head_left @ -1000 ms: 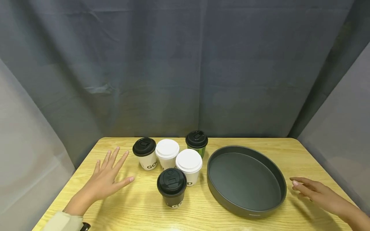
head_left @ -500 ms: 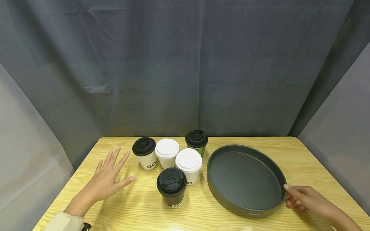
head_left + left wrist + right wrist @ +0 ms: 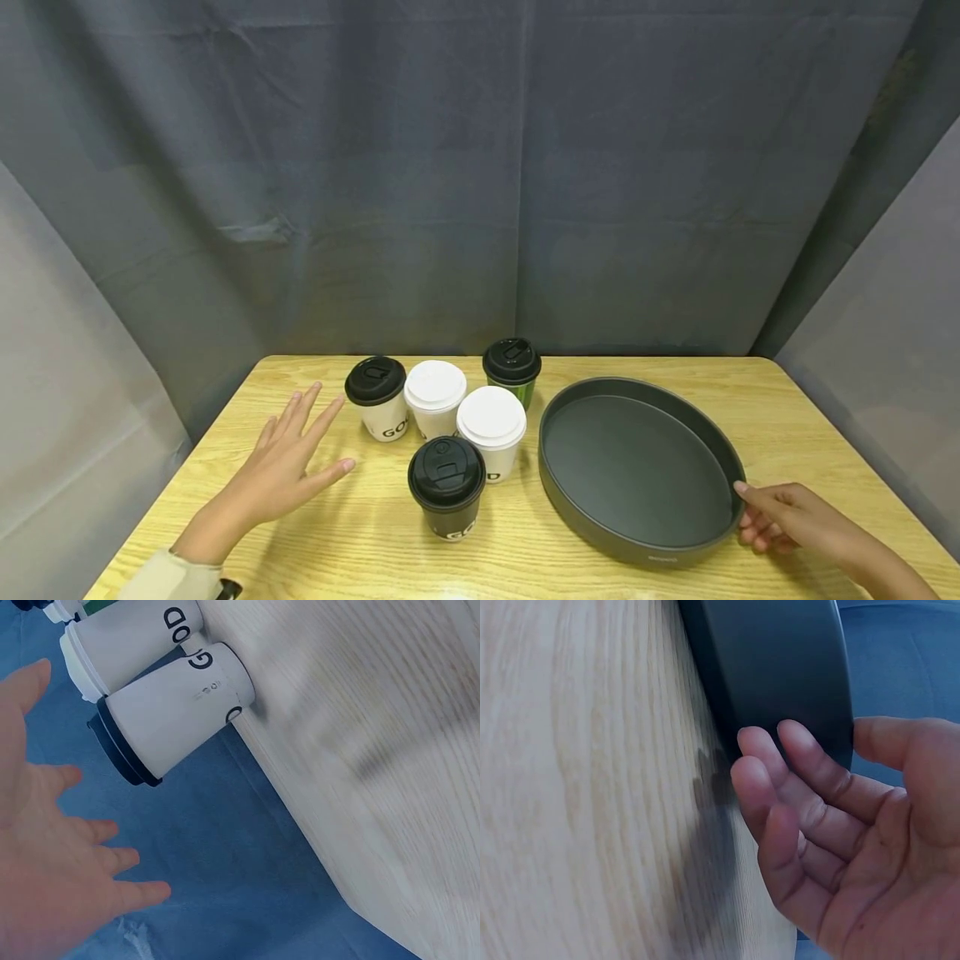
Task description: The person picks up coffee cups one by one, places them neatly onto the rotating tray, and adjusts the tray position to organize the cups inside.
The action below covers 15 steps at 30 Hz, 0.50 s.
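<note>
- Out on our left, the left hand [image 3: 281, 475] hangs over the bench [image 3: 360, 537], fingers spread and straight, nothing in its hold, and the left wrist view gives us a clear gap between it and the cups
- Near those fingertips we have a white cup with a black lid [image 3: 382, 412], upright, lettering facing our way
- Tucked close to it, a white-lidded cup [image 3: 435, 390]; whether the two touch, we can't tell
- Front of the pack, nearest us, stands the dark cup [image 3: 447, 483] under its black lid
- Just behind and right of that, we spot a second white-lidded cup [image 3: 492, 425], with a green cup [image 3: 513, 371] at the rear, all five upright
- Here's our main piece, the round dark pan [image 3: 633, 467], right of the cups and seemingly flat on the bench
- At its right edge, the action: the right hand [image 3: 791, 517] pinches the rim, thumb on top, fingers curled against the outer wall
- We read the step in hand as securing that rim; the next move, we judge, calls for a firm pinch and even force, since a one-sided lift could tip the pan
</note>
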Available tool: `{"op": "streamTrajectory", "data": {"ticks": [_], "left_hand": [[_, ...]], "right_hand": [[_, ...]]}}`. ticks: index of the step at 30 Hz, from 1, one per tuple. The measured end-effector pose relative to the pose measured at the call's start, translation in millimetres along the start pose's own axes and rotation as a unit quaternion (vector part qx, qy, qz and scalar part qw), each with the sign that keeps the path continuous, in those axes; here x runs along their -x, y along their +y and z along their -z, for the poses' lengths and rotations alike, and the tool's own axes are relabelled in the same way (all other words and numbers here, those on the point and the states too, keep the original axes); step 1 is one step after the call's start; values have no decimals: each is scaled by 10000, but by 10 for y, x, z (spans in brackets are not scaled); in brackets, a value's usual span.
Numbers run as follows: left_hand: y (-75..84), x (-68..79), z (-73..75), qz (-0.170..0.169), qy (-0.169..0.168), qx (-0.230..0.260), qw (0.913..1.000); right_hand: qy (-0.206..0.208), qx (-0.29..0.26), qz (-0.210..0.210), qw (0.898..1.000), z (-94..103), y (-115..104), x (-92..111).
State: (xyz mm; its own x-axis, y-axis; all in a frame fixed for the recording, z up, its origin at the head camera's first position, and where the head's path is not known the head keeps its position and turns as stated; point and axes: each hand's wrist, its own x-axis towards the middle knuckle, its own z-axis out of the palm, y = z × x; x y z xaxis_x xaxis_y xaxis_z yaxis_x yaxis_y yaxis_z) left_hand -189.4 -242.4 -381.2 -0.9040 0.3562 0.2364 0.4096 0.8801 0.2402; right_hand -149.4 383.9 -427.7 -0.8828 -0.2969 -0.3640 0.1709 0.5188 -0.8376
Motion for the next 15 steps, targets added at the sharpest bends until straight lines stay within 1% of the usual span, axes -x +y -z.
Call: {"op": "streamTrajectory", "data": {"ticks": [5, 8, 13, 15], "left_hand": [[98, -17, -1, -136, 85, 67, 9998], [195, -27, -11, -245, 131, 259, 9993], [444, -29, -46, -456, 247, 799, 9955], [563, -25, -71, -556, 272, 920, 9938]], "right_hand": [[-29, -48, 30, 10000, 6, 3, 1], [-38, -99, 18, 9999, 15, 13, -9], [-81, -141, 69, 9998, 24, 25, -23], [-84, -122, 112, 9998, 22, 28, -23]]}}
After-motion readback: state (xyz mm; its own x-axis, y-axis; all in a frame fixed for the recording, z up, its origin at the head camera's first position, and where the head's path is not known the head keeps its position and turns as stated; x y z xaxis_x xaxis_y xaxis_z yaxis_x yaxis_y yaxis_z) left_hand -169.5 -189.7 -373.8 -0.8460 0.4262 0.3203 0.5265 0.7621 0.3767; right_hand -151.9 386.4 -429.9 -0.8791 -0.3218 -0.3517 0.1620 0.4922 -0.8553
